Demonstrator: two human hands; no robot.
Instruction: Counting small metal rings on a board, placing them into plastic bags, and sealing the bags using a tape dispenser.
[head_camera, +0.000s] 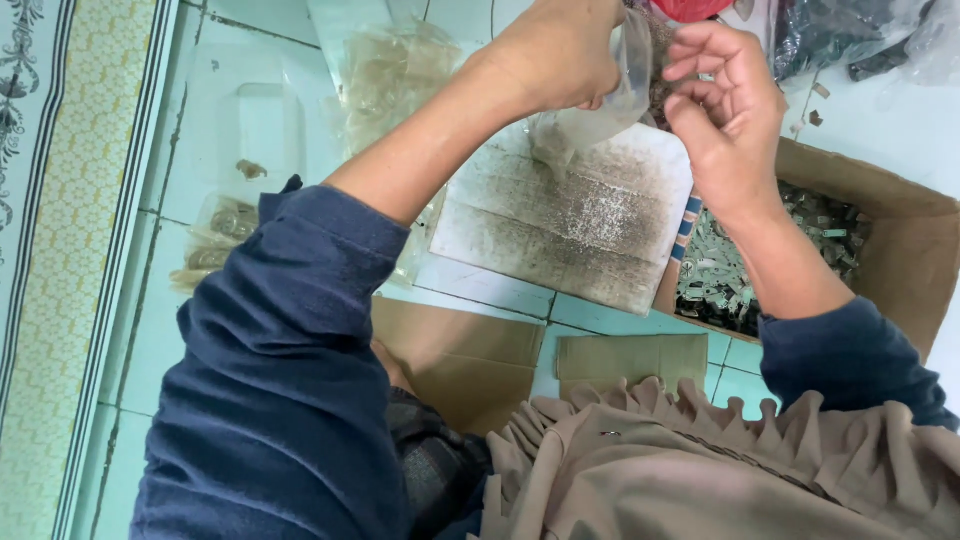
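Both hands, left hand (560, 55) and right hand (725, 100), pinch the small clear plastic bag (600, 110); a loose grip may spill its contents onto the dirty white board (570, 215) below them

Both hands at the mouth of a small clear plastic bag, above a tiled floor.

Left hand (560, 55) grips the clear plastic bag (600, 105) by its upper edge; right hand (725, 110) has fingers pinched at the bag's opening, touching it. Bag hangs over a worn, speckled flat sheet (570, 215) lying on the floor (150, 330). Just right of the sheet, an open cardboard box (890, 235) holds many small grey-green pieces (730, 270). A stack of clear plastic bags (390, 75) lies behind the left forearm. Dark blue sleeves (290, 370) cover both arms; flattened cardboard (460, 355) lies near the person's lap.
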